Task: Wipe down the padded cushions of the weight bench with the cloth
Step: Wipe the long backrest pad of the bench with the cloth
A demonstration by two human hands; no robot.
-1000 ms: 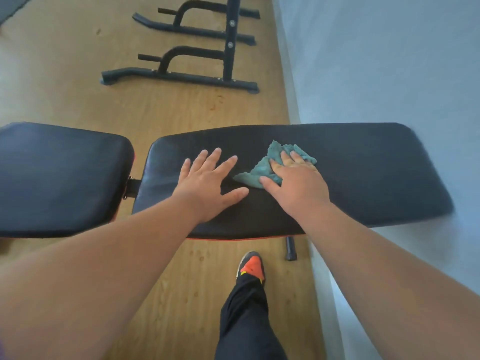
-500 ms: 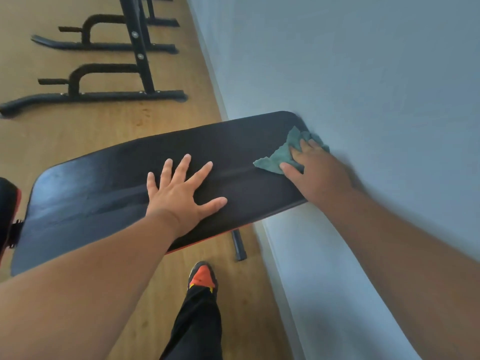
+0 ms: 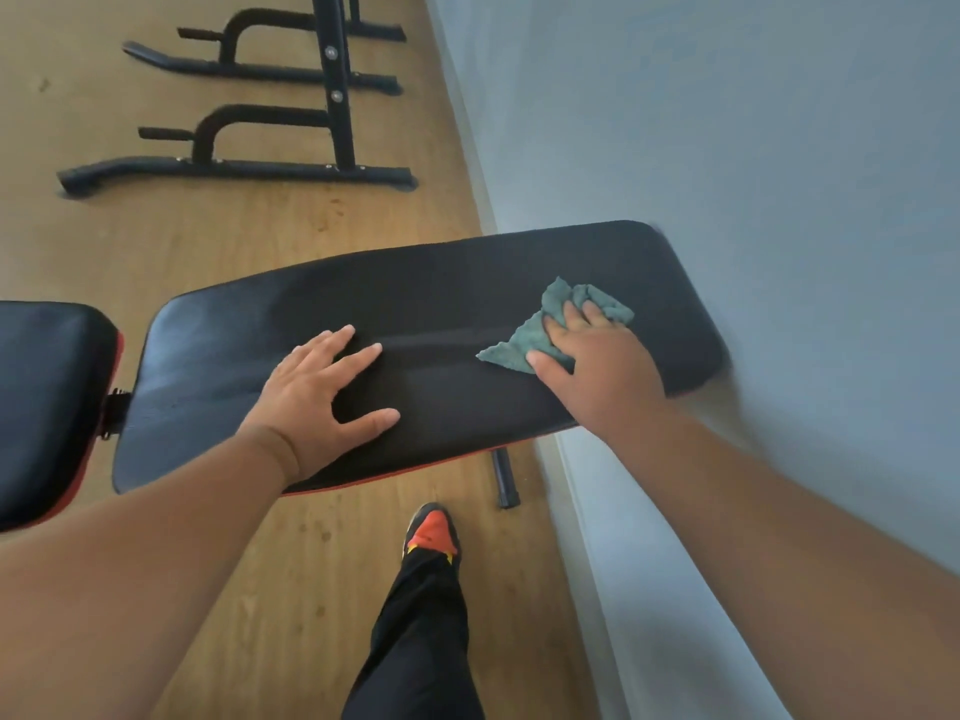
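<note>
The long black back cushion (image 3: pixel 441 293) of the weight bench runs across the middle, its right end close to the wall. The black seat cushion (image 3: pixel 47 397) with red trim sits at the left edge. A teal cloth (image 3: pixel 524 340) lies crumpled on the back cushion's right part. My right hand (image 3: pixel 597 366) presses flat on the cloth with straight fingers. My left hand (image 3: pixel 322 397) rests flat on the cushion's middle, fingers spread, holding nothing.
A grey wall (image 3: pixel 753 174) rises right behind the bench's right end. A black metal rack base (image 3: pixel 239 168) stands on the wooden floor (image 3: pixel 156 241) beyond the bench. My leg and orange shoe (image 3: pixel 432 532) are below the cushion, beside a black bench foot (image 3: pixel 505 478).
My right hand slid the cloth out to the cushion's wall end, then partway back toward the middle. My left hand stayed pressed on the cushion. The view swung right and back.
</note>
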